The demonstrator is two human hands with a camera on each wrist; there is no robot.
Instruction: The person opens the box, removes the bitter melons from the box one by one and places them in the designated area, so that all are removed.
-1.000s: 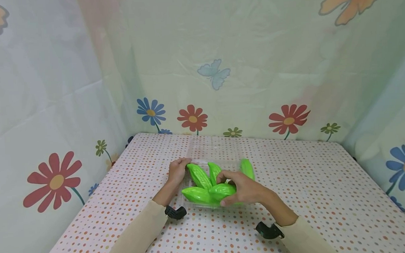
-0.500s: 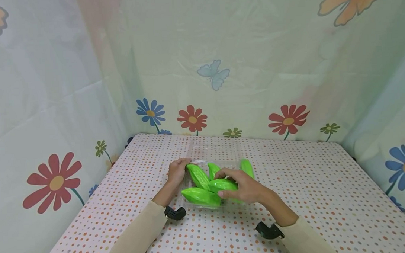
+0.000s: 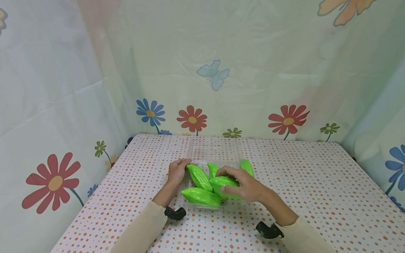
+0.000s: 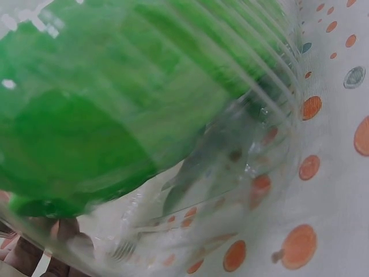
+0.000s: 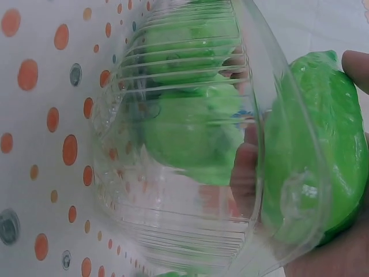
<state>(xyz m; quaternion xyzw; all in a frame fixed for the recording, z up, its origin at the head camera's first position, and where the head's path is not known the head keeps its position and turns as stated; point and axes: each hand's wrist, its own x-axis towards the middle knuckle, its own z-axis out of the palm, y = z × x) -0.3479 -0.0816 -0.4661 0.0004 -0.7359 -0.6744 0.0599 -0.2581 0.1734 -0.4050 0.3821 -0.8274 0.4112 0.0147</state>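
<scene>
A clear plastic clamshell box (image 5: 190, 231) stands on the table, its lid (image 3: 213, 148) folded back away from me. Glossy green bitter melons, smooth and toy-like, lie in it: one slants along the left side (image 3: 199, 177), another stands partly hidden at the back (image 3: 213, 170), and a third lies across the front (image 3: 201, 197). My left hand (image 3: 177, 172) grips the box's back left corner. In my right hand (image 3: 243, 184), thumb and fingers hold a bitter melon (image 5: 326, 138) at the right part of the box, just over its rim in the right wrist view.
One more bitter melon (image 3: 247, 167) lies at the box's right edge, behind my right hand. A dotted cloth (image 3: 308, 182) covers the table. Flower-printed curtains (image 3: 254, 83) close off the back and both sides.
My right hand has lifted its bitter melon slightly up and to the right, off the one at the front. The left hand has kept its place on the box.
</scene>
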